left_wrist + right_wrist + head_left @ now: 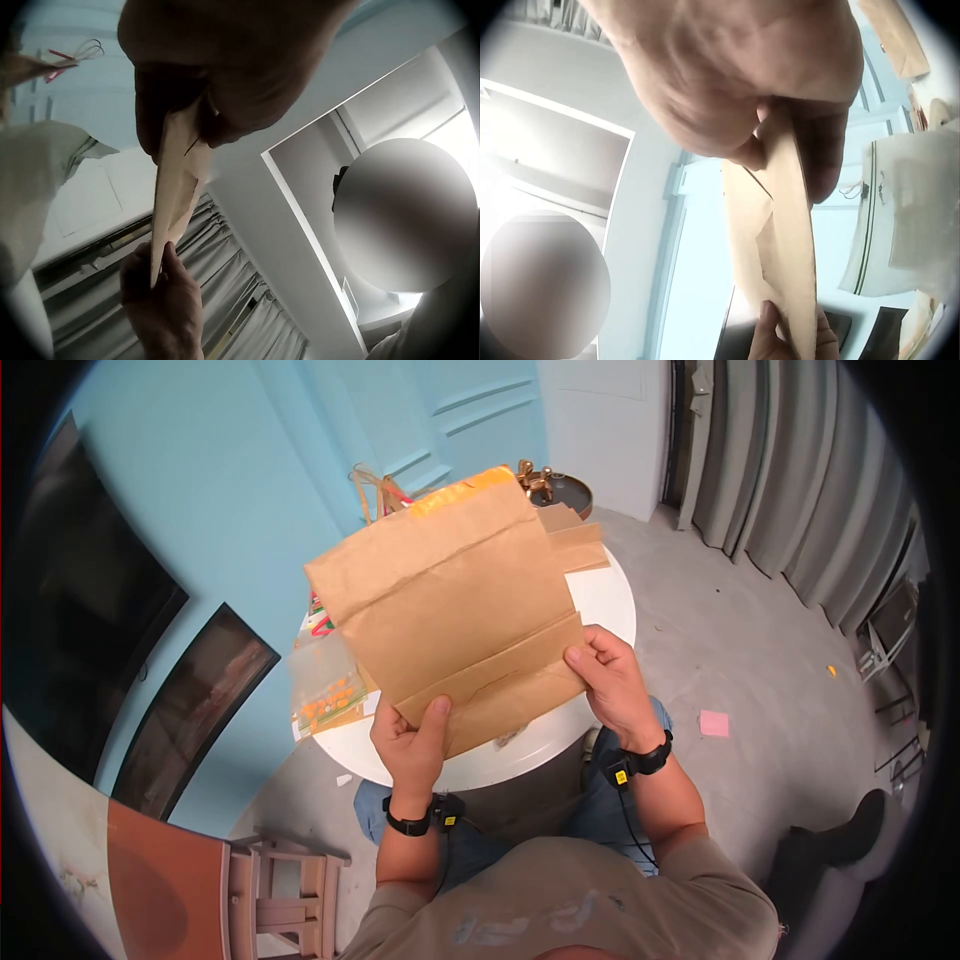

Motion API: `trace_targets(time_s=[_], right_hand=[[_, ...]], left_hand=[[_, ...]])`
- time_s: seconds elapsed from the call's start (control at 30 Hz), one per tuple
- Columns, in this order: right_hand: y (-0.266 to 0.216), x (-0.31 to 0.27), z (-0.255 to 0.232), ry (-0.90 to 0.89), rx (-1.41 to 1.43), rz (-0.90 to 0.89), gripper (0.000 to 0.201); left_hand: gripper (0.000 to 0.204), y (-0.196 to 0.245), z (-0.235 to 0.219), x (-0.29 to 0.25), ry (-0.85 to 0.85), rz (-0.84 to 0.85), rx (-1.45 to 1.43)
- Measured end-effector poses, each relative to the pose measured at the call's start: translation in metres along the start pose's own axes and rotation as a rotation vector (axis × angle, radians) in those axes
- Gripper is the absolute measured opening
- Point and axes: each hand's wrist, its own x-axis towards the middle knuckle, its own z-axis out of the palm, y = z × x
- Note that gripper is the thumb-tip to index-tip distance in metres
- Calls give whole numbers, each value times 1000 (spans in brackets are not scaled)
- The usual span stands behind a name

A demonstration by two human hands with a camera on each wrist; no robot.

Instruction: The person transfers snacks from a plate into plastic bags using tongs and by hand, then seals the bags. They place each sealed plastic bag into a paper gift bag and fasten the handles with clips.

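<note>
A flattened brown paper bag (455, 600), creased, with an orange strip along its far edge, is held up over the round white table. The left hand (412, 745) pinches its near left corner, thumb on top and fingers underneath. At the near right corner the right hand (615, 685) pinches it the same way. The left wrist view shows the bag (174, 180) edge-on between the left hand (232, 60) and the right hand (161, 300). In the right wrist view, the folded bottom of the bag (791, 225) hangs below the right hand (742, 75).
On the white table (620, 595) lie a clear zip bag with orange pieces (330, 695) at the left and brown cardboard (575, 545) at the back right. A dark round tray (570, 495) stands beyond. A wooden stool (290, 895) is at lower left, a pink note (714, 723) on the floor.
</note>
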Motion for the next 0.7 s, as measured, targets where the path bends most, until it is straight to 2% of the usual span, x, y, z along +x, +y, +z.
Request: trace_targets(time_s=[0.03, 0.1, 0.13, 0.2, 0.23, 0.33, 0.4, 0.43, 0.5, 0.53, 0.57, 0.63, 0.7], right_hand=[[-2, 6, -5, 10, -8, -6, 27], [-11, 29, -18, 117, -342, -119, 28], [-23, 45, -21, 129, -380, -174, 28], [-46, 89, -28, 149, -443, -308, 28], [-56, 114, -34, 157, -469, -384, 28], [-79, 196, -70, 135, -505, -435, 27], [-80, 248, -98, 148, -315, -352, 27], [-77, 267, -110, 146, -318, -351, 27], [-62, 295, -133, 308, -245, -296, 26], [-53, 301, -145, 305, -245, -297, 26], [-39, 306, -159, 337, -266, -197, 25], [3, 323, -207, 406, -373, -42, 26], [72, 345, -274, 500, -590, 83, 27]], left_hand=[[46, 1, 0, 5, -9, -2, -11], [51, 3, 0, 17, -98, -29, 90], [51, 0, -1, 25, -103, -34, 82], [53, -7, -3, 39, -89, 70, 36], [47, -12, -5, 42, -58, 124, 55], [46, -23, -12, 48, 0, 99, 80], [45, -35, -16, 51, 5, 76, 78], [44, -41, -18, 52, 11, 51, 80], [43, -50, -21, 55, 16, 35, 92], [42, -51, -22, 55, 18, 23, 107], [42, -53, -23, 57, 22, 20, 107], [32, -57, -23, 60, 36, 42, 134], [32, -63, -25, 63, 44, 29, 131]])
